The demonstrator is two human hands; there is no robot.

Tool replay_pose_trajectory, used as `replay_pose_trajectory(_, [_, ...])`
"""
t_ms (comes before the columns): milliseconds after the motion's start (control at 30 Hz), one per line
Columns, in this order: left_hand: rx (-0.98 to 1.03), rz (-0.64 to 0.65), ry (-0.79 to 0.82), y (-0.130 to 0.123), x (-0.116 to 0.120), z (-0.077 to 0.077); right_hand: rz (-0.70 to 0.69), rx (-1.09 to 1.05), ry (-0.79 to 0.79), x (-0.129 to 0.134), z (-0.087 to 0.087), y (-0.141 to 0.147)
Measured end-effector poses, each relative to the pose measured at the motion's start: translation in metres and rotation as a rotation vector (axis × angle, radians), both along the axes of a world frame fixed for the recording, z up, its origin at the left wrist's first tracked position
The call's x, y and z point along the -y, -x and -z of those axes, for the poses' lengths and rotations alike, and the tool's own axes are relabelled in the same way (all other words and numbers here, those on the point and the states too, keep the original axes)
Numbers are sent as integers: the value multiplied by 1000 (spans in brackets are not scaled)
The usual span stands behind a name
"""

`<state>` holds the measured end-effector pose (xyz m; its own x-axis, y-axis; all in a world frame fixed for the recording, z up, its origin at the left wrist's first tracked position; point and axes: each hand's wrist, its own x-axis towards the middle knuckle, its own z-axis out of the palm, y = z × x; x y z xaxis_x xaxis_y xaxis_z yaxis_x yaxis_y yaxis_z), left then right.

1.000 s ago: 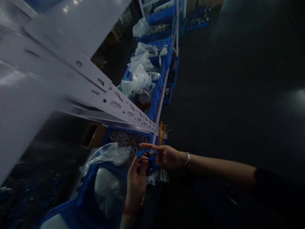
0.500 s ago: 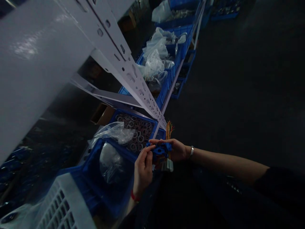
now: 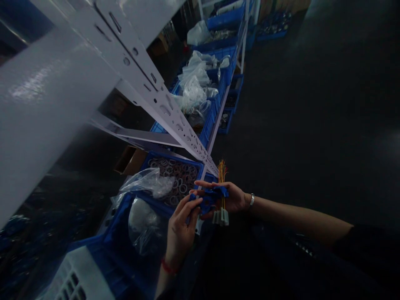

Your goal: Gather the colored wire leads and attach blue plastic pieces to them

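My right hand (image 3: 234, 197), wearing a silver bracelet, is closed around a bundle of yellow and orange wires (image 3: 222, 170). White connectors (image 3: 221, 217) hang from the bundle's lower end. Blue plastic parts (image 3: 221, 191) also lie in that hand, against the wires. Fingers of my left hand (image 3: 182, 228), with a red band at the wrist, pinch a blue plastic part (image 3: 206, 205) just left of the wires. Its far side is hidden by the fingers, and the dim light blurs its exact shape.
A white perforated rack post (image 3: 175, 114) slants down towards my hands. Beside it stands a blue bin of rings (image 3: 183, 185) with clear plastic film (image 3: 150, 183) over it. Nearer are a blue bin (image 3: 117, 233) holding a plastic bag and a white slotted basket (image 3: 83, 271). More blue bins line the rack beyond.
My left hand has drawn slightly left and down, and a blue part now shows apart from those in my right hand. The camera view has shifted a little.
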<state>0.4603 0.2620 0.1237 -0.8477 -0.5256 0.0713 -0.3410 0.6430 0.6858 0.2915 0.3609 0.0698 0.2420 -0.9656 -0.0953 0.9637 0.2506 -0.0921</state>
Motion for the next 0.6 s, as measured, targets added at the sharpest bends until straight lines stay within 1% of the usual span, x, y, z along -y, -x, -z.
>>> replay_pose_trajectory(67, [10,80,72,-2,3,-1,4,-12,-12,1,-1,0])
replay_pose_trajectory(100, [13,99,86,-2,4,-2,4,-14,-12,1,-1,0])
replay_pose_trajectory(200, [18,133,98,-5,6,-4,-1,2,16,2,3,1])
replay_pose_trajectory(267, [19,125,84,-5,6,-5,-4,17,33,3,6,1])
replay_pose_trajectory(333, [16,59,23,-5,5,-4,-7,21,26,4,9,2])
replay_pose_trajectory(367, [16,0,-34,-4,4,-3,-14,20,18,5,9,3])
replay_pose_trajectory(467, [-20,-209,-264,1,-2,0,-37,24,16,6,10,5])
replay_pose_trajectory(500, [-47,-260,-332,3,-3,0,-42,25,18,7,9,6])
replay_pose_trajectory(567, [-105,-327,-431,9,-6,0,-50,24,13,8,9,7])
replay_pose_trajectory(600, [-124,-341,-466,11,-6,0,-52,24,8,9,9,7])
